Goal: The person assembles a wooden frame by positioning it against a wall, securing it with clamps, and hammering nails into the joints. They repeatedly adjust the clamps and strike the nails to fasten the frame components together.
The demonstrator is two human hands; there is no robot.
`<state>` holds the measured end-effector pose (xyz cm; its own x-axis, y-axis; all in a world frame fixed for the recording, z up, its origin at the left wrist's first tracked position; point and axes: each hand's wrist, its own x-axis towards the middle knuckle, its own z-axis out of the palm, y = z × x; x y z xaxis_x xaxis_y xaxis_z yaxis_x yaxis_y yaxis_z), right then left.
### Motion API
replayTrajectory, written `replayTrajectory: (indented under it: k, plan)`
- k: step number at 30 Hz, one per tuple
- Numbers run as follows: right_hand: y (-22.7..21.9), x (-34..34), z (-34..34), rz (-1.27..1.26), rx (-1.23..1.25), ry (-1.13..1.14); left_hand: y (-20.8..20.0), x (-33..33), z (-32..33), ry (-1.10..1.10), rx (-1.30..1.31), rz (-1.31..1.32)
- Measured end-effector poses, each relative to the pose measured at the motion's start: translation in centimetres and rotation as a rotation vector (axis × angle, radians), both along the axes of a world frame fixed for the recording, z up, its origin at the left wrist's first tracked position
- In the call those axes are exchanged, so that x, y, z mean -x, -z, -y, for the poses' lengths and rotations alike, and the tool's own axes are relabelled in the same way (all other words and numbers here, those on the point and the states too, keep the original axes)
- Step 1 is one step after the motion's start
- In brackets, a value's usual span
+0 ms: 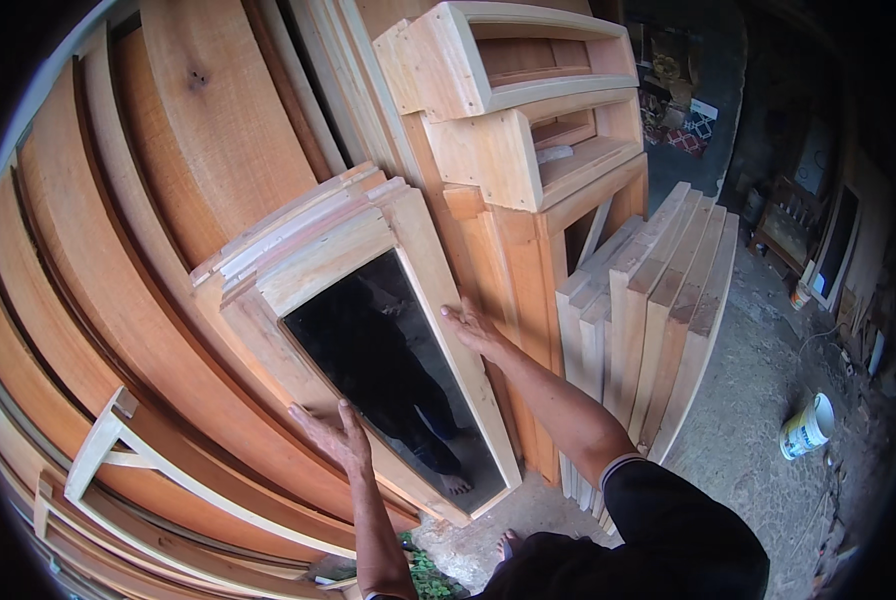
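Observation:
A wooden window frame with a dark glass pane (378, 345) stands tilted in front of me, leaning on several similar frames stacked behind it. My left hand (343, 437) is at its left side, thumb toward the front face and the other fingers stretched along the side edge. On the opposite side, my right hand (475, 328) grips the right stile, its fingertips on the front face. Between them the two hands hold the frame by its long sides. The dark glass reflects a standing figure and a bare foot.
Large wooden panels (208, 110) lean along the left, with a pale curved wooden frame (98, 450) before them. Box-like frames (458, 60) are piled behind. Several upright frames (658, 290) stand at my right. A white bucket (806, 428) lies tipped on the concrete floor (738, 500).

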<state>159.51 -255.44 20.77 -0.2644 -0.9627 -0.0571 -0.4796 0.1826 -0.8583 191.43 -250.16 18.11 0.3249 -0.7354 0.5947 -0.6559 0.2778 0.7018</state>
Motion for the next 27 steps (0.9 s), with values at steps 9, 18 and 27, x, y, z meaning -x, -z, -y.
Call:
replayTrajectory:
  k: [9, 18, 27]
  plan:
    - [9.6, -5.2, -22.5, 0.019, 0.377, -0.081, 0.0, 7.1, -11.3, 0.277, -0.034, -0.163]
    - [16.5, 7.7, -49.3, 0.054, -0.438, -0.565, -2.2, 23.0, -26.3, 1.005, -0.265, -0.656]
    - [10.0, 27.3, -56.0, -0.01, -0.07, 0.115, -1.6, 33.0, -33.8, 1.077, -0.34, -0.535]
